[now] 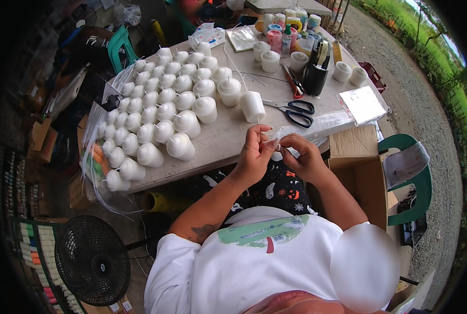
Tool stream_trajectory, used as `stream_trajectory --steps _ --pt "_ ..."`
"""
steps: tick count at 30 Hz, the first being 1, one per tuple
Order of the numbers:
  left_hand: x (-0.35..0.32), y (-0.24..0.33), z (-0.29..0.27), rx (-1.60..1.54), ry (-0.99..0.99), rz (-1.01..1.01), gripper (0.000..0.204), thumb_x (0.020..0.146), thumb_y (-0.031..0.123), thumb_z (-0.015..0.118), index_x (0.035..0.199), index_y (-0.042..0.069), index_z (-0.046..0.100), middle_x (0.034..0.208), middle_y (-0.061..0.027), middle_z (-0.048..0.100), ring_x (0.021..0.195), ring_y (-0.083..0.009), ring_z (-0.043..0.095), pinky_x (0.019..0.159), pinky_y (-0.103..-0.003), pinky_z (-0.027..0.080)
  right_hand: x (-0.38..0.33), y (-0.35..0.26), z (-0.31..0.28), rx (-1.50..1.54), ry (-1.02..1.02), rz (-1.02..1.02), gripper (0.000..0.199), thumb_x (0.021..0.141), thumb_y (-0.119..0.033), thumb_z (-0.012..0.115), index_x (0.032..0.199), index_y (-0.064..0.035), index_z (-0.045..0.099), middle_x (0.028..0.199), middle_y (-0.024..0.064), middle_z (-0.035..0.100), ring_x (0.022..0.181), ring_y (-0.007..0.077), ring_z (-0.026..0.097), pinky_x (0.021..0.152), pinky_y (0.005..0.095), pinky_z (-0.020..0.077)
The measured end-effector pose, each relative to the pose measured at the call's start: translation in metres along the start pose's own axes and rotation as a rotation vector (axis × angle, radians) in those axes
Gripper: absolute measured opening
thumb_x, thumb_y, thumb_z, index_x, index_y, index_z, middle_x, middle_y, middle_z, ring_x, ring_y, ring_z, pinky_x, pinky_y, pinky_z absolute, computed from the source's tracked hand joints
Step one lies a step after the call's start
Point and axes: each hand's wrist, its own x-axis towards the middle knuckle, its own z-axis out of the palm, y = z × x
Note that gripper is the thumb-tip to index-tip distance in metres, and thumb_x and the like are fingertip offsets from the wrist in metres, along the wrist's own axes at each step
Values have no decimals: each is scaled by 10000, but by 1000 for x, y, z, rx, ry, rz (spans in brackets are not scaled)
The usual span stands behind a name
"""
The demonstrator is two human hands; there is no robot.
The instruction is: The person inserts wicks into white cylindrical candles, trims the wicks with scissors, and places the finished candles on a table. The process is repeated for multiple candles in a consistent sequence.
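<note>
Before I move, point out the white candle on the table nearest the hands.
The white candle beside the scissors; every other one is farther away.

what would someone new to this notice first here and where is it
Probably the crowd of white candles, set in rows over the left part of the table. Then the left hand and right hand, close together at the table's near edge. The black fan also stands out at lower left.
</note>
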Motion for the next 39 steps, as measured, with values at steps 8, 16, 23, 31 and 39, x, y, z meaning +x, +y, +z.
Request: stream_trajectory --steps 8,16,23,31,39 --pt "6 22 -17 481 125 147 106 933 113 602 902 25 551 768 -24 566 679 -92 517 634 -254 452 -7 18 -6 -121 151 48 128 818 -19 639 945 -8 646 857 109 653 823 221 632 757 304 489" --pt "5 22 -11 401 101 87 86 936 111 605 948 29 581 801 13 561 717 -55 501 675 -217 437 2 6 4 138 136 156 137 906 -94 636 1013 -12 656 904 50 675 831 114 618 764 261 485" --pt "5 19 -12 522 47 242 43 894 72 629 892 30 622 782 -62 532 674 -172 525 624 -282 445 -4 20 9 473 180 356 214 913 -110 628 1097 -1 613 919 45 650 842 99 598 763 234 466" --pt "7 18 -11 605 21 410 22 884 40 620 877 31 601 789 -92 540 679 -224 541 615 -315 449 0 0 9 708 12 515 308 922 -235 640 1135 -18 589 948 34 636 859 92 593 740 238 478" --pt "2 14 -18 617 64 350 57 899 43 605 864 18 569 791 -94 538 687 -223 531 641 -316 449 7 38 -26 740 510 364 286 937 -297 612 1054 -36 612 926 33 641 849 110 607 744 254 485"
